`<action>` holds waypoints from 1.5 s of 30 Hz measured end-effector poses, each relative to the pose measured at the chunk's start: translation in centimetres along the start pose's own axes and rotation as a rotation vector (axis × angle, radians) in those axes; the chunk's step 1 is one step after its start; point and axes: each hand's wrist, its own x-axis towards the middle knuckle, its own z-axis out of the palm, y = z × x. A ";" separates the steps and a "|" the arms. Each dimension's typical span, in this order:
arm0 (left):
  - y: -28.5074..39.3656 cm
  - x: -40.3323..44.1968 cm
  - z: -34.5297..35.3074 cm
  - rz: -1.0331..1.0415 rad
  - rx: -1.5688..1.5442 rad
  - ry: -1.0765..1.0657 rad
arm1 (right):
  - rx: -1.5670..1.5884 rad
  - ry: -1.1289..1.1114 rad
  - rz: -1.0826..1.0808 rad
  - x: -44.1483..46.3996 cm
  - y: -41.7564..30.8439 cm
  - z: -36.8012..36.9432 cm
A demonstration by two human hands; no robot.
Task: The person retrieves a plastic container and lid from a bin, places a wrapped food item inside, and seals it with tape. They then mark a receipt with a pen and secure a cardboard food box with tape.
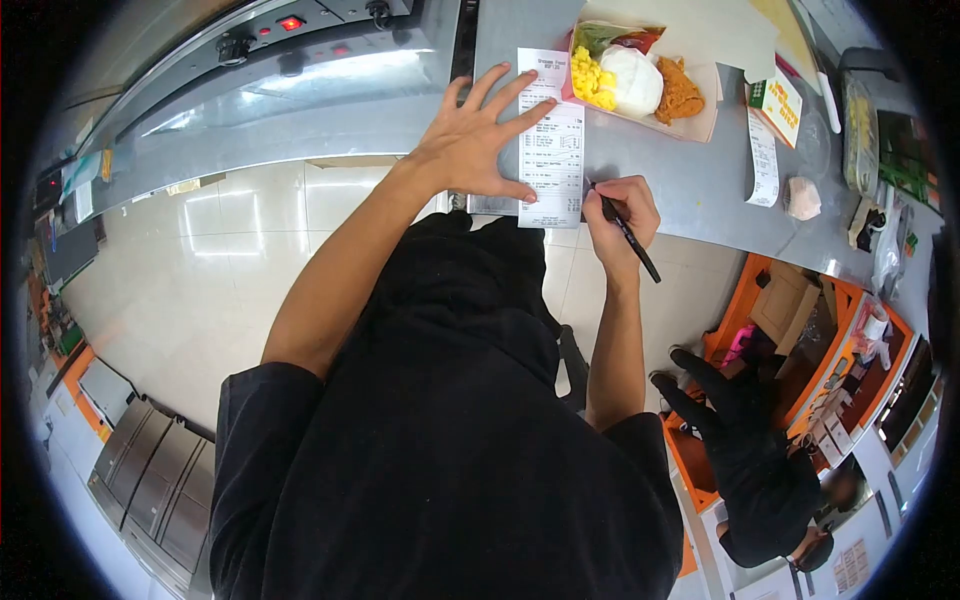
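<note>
A long printed receipt [552, 165] lies on the steel counter near its front edge. My left hand [480, 135] is spread over the receipt's left side, fingers apart, with fingertips and thumb on the paper. In my right hand [622, 215] is a black pen [638, 248], its tip close to the receipt's right edge; whether it touches the paper I cannot tell. Just beyond the receipt stands an open food box [712, 95] with white rice [632, 82], yellow scrambled egg [590, 78], a piece of fried chicken [679, 90] and some greens.
Right of the box, a second receipt [763, 160] hangs from a small printed carton [776, 107]. A crumpled pale lump [803, 198] lies near the counter edge. Heating equipment with knobs [236, 50] is at upper left. Another person in black [760, 470] is at lower right beside orange shelving [735, 300].
</note>
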 end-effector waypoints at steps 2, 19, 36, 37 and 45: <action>0.1 0.0 0.2 0.007 0.013 0.002 | 0.008 -0.030 -0.010 -0.1 -0.5 0.1; 0.1 0.0 0.5 0.003 0.029 0.007 | 0.065 -0.088 0.005 0.0 -1.5 1.1; 0.4 -0.1 0.0 0.006 0.023 -0.006 | 0.041 -0.128 -0.090 0.4 -0.2 1.5; 0.4 -0.1 -0.1 0.005 0.021 -0.005 | 0.040 -0.126 -0.092 0.4 -0.3 1.4; 0.3 0.1 -0.2 -0.001 0.019 0.000 | -0.002 0.162 -0.040 0.7 -0.2 0.7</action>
